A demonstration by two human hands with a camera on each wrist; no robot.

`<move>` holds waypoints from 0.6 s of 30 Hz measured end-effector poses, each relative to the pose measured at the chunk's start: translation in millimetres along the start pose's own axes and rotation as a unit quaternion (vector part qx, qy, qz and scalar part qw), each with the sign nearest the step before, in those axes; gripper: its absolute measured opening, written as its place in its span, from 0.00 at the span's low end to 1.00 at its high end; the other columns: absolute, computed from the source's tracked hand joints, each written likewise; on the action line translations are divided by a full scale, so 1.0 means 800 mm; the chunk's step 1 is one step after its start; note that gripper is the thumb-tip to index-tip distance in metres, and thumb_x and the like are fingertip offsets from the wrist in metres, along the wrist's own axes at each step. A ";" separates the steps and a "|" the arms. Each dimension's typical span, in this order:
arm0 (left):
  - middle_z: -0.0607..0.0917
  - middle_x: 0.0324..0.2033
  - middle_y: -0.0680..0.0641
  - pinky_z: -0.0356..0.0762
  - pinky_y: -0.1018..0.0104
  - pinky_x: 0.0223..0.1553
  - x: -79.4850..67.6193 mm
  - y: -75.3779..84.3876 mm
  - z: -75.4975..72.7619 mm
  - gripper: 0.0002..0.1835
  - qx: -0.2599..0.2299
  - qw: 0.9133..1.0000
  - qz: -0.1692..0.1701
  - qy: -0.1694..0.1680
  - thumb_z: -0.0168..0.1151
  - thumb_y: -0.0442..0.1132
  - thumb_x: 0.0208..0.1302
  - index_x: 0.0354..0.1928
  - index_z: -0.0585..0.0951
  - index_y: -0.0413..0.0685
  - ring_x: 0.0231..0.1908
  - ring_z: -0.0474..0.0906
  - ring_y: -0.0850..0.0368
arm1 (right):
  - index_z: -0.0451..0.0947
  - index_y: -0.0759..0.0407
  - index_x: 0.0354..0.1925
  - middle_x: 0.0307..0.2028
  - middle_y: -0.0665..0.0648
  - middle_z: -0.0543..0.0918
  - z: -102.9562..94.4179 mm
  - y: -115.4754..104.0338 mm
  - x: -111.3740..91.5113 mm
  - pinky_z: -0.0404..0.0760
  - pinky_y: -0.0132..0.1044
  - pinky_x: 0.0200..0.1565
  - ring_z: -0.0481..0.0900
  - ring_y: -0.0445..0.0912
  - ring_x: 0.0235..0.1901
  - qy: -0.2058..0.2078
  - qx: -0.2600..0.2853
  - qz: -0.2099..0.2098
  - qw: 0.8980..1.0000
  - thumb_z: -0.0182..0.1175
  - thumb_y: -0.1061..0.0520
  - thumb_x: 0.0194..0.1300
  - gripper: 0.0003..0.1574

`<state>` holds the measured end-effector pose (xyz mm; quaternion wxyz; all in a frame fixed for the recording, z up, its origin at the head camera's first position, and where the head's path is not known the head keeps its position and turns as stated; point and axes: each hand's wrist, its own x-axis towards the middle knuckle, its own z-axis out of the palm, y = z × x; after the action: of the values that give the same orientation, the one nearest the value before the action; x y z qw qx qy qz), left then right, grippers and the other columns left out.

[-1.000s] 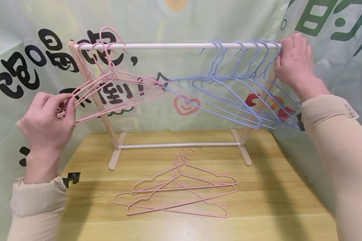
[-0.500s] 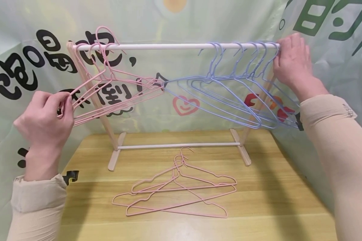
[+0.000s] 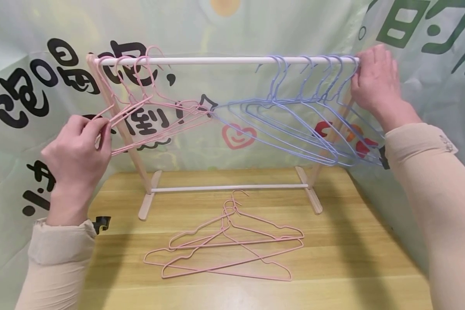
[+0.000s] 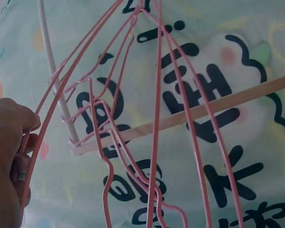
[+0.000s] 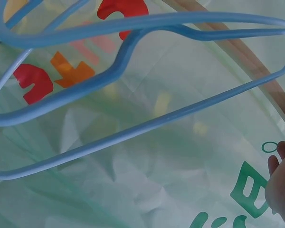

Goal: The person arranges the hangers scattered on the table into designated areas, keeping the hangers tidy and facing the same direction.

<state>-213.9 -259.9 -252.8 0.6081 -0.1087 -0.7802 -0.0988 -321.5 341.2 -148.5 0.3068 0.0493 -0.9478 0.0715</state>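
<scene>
In the head view my left hand (image 3: 79, 150) pinches the left end of a pink wire hanger, its hook (image 3: 153, 47) rising just above the white rod (image 3: 217, 60) of a small rack. Other pink hangers (image 3: 118, 71) hang close beside it at the rod's left end, and their ends gather near the same fingers. The left wrist view shows the left fingers (image 4: 31, 142) curled at a pink bar. At the rod's right end my right hand (image 3: 377, 84) grips the top corner of the rack, next to several blue hangers (image 3: 272, 97). The gripped corner itself is hidden.
Several pink hangers (image 3: 255, 241) lie overlapping on the wooden table (image 3: 352, 267) in front of the rack. Pale wooden posts (image 3: 124, 133) and feet (image 3: 150, 202) support the rod, joined by a lower white bar (image 3: 201, 188). A printed cloth (image 3: 232, 26) surrounds the table.
My left hand has moved right, and the hook of the pinched pink hanger has shifted right along the rod and come lower. My right hand stays at the rack's corner.
</scene>
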 end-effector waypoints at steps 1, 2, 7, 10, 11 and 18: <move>0.81 0.32 0.39 0.56 0.43 0.16 -0.002 0.001 0.001 0.13 0.000 1.000 0.003 -0.006 0.58 0.44 0.77 0.42 0.88 0.44 0.27 0.78 0.38 | 0.61 0.73 0.59 0.49 0.70 0.59 0.000 0.000 0.000 0.57 0.59 0.49 0.57 0.65 0.51 0.001 0.000 -0.001 1.000 0.41 0.64 0.72 0.21; 0.81 0.33 0.39 0.57 0.43 0.16 -0.003 0.001 0.002 0.13 0.000 1.000 0.006 -0.012 0.58 0.44 0.77 0.42 0.88 0.44 0.27 0.79 0.38 | 0.61 0.73 0.59 0.49 0.70 0.59 0.000 0.000 0.000 0.57 0.59 0.49 0.57 0.65 0.51 0.002 0.000 -0.002 1.000 0.41 0.64 0.72 0.20; 0.81 0.32 0.40 0.61 0.43 0.15 -0.012 0.000 0.007 0.14 0.003 0.999 0.014 -0.031 0.58 0.45 0.77 0.43 0.87 0.44 0.28 0.79 0.38 | 0.61 0.73 0.60 0.50 0.70 0.59 -0.001 -0.001 -0.001 0.57 0.59 0.50 0.56 0.66 0.52 0.005 -0.001 -0.001 1.000 0.41 0.64 0.72 0.21; 0.80 0.31 0.40 0.64 0.42 0.17 -0.016 0.000 0.009 0.15 0.001 0.999 0.011 -0.033 0.58 0.46 0.77 0.43 0.87 0.43 0.29 0.79 0.37 | 0.61 0.73 0.60 0.49 0.70 0.58 -0.002 -0.002 -0.002 0.57 0.60 0.50 0.56 0.66 0.52 0.005 0.000 -0.001 1.000 0.41 0.64 0.73 0.20; 0.80 0.31 0.40 0.64 0.42 0.17 -0.016 0.000 0.009 0.15 0.000 0.999 0.010 -0.034 0.58 0.46 0.77 0.43 0.87 0.43 0.30 0.79 0.36 | 0.61 0.73 0.60 0.49 0.70 0.58 -0.002 -0.002 -0.002 0.57 0.59 0.50 0.56 0.66 0.52 0.005 0.000 -0.001 1.000 0.40 0.64 0.73 0.20; 0.83 0.35 0.38 0.70 0.39 0.28 -0.020 -0.002 0.011 0.16 -0.007 0.999 -0.006 -0.043 0.57 0.45 0.76 0.43 0.86 0.39 0.36 0.80 0.33 | 0.61 0.73 0.60 0.49 0.70 0.59 -0.002 -0.003 -0.002 0.57 0.60 0.50 0.57 0.66 0.52 0.006 0.001 -0.003 1.000 0.40 0.64 0.73 0.21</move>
<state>-218.6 -259.9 -270.3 0.5723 -0.1122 -0.8058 -0.1033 -318.8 339.4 -148.2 0.3123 0.0517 -0.9459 0.0718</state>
